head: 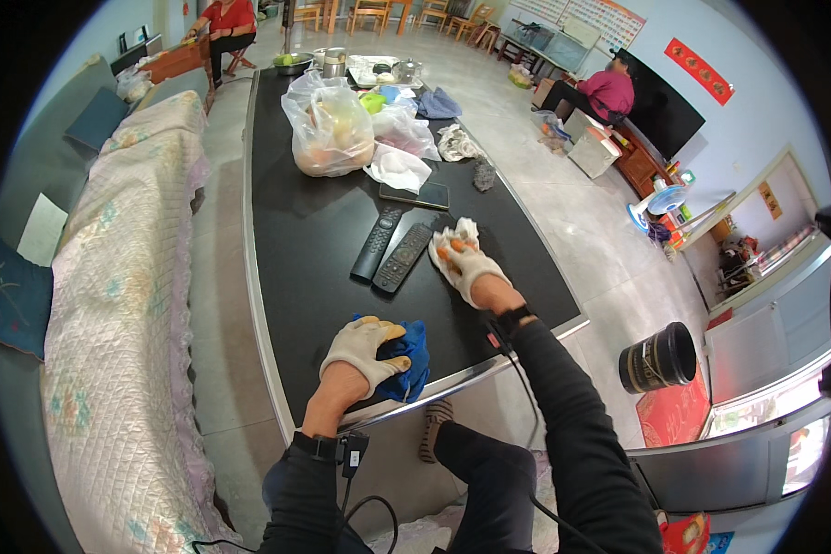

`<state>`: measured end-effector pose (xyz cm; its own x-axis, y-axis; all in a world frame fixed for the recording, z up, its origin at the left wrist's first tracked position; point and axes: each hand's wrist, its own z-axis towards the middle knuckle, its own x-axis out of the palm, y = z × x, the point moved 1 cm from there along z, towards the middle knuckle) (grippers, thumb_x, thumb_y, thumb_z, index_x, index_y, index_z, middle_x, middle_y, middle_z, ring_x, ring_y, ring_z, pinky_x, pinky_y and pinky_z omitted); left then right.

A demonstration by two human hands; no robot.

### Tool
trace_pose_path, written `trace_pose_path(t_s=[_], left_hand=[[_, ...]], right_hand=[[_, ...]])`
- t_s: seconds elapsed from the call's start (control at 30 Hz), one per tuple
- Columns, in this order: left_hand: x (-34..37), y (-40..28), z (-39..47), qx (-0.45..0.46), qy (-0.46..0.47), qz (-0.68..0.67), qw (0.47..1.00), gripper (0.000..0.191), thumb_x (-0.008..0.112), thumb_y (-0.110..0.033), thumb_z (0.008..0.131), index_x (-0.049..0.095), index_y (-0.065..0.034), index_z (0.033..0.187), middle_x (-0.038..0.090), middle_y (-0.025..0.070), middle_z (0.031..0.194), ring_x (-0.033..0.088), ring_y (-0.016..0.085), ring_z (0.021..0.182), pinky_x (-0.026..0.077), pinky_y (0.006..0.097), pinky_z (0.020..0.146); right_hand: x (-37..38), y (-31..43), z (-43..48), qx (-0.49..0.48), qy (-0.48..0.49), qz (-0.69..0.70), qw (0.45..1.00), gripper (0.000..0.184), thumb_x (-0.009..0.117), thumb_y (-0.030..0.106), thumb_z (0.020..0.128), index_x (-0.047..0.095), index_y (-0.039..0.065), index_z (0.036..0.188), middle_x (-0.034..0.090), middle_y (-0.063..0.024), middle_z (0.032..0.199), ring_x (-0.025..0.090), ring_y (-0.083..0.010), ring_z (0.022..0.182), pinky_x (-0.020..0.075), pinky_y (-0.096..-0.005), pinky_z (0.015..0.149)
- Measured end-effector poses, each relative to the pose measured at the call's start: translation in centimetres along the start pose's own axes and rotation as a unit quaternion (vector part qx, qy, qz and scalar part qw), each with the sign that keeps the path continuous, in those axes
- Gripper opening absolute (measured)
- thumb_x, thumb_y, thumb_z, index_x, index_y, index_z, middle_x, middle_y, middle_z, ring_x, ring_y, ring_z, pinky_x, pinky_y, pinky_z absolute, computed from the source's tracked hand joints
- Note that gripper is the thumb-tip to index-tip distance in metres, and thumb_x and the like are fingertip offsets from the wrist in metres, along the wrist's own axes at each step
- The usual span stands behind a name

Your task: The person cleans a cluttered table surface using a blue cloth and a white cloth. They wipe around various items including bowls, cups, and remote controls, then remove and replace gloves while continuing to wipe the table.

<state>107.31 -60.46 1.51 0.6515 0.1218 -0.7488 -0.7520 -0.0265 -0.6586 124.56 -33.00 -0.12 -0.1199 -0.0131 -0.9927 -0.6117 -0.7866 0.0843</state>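
My left hand, in a pale work glove with yellowish fingertips, grips a bunched blue cloth at the near edge of the black table. Farther up on the right, my right hand, in a glove with orange fingertips, presses a crumpled white cloth against the tabletop. Two black remote controls, one on the left and one on the right, lie side by side just left of that cloth. Beyond them a smartphone rests partly under a white tissue.
Plastic bags of fruit, a grey scouring pad, a white rag and a tray with a teapot occupy the table's far part. A quilt-covered sofa runs along the left; a black bucket stands right. Two people sit farther off.
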Motion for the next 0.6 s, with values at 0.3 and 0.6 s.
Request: trace_pose_path(t_s=[0.3,0.6], left_hand=[[-0.3,-0.6,-0.1,-0.014,0.019,0.0,1.0,0.054,0.079,-0.044,0.089,0.069,-0.0155,0.134,0.065,0.0107,0.142,0.051,0.035,0.139,0.036,0.0439,0.122],[-0.2,-0.3,0.0,-0.007,0.004,-0.012,1.0,0.053,0.08,-0.042,0.088,0.07,-0.0151,0.132,0.068,0.0113,0.137,0.053,0.034,0.138,0.039,0.0442,0.119]], right_hand=[[0.3,-2.6,3.1,0.05,0.058,-0.027,0.997,0.042,0.037,0.033,0.113,0.057,0.012,0.142,0.056,-0.0146,0.151,0.053,-0.0348,0.14,0.0372,-0.0385,0.122],[2.9,-3.0,13.9,0.055,0.057,-0.072,0.994,0.046,0.042,0.035,0.109,0.05,0.019,0.152,0.048,-0.0102,0.159,0.045,-0.0318,0.147,0.0334,-0.0377,0.125]])
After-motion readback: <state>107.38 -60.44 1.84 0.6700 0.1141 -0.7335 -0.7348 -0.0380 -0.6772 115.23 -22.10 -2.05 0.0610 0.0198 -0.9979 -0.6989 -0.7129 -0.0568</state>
